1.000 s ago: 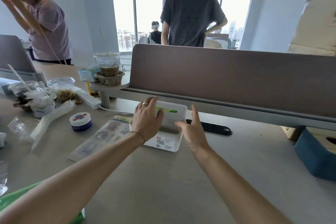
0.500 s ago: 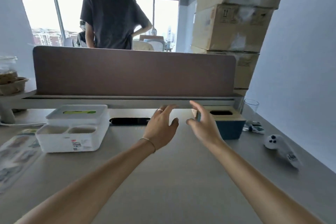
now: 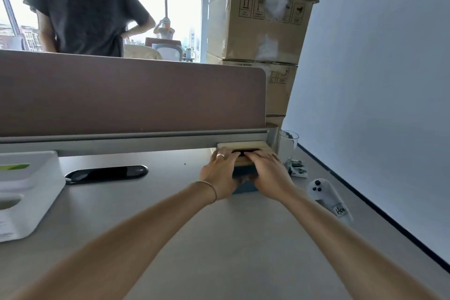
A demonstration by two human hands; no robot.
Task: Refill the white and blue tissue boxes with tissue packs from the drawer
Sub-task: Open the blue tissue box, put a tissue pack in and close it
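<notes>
The blue tissue box with a pale wooden lid stands at the far right of the desk, under the divider's rail. My left hand grips its left side and my right hand its right side, fingers over the lid by the dark slot. Most of the blue body is hidden behind my hands. The white tissue box sits at the left edge of the desk, a green pack showing through its top slot. No drawer is in view.
A brown divider panel runs across the back of the desk. A glass, a small packet and a white controller lie to the right. A black cable port lies mid-desk. Stacked cartons and a standing person are behind.
My view swung right from the white box to the blue one. Both hands left the white box, crossed the desk and closed on the blue box's sides.
</notes>
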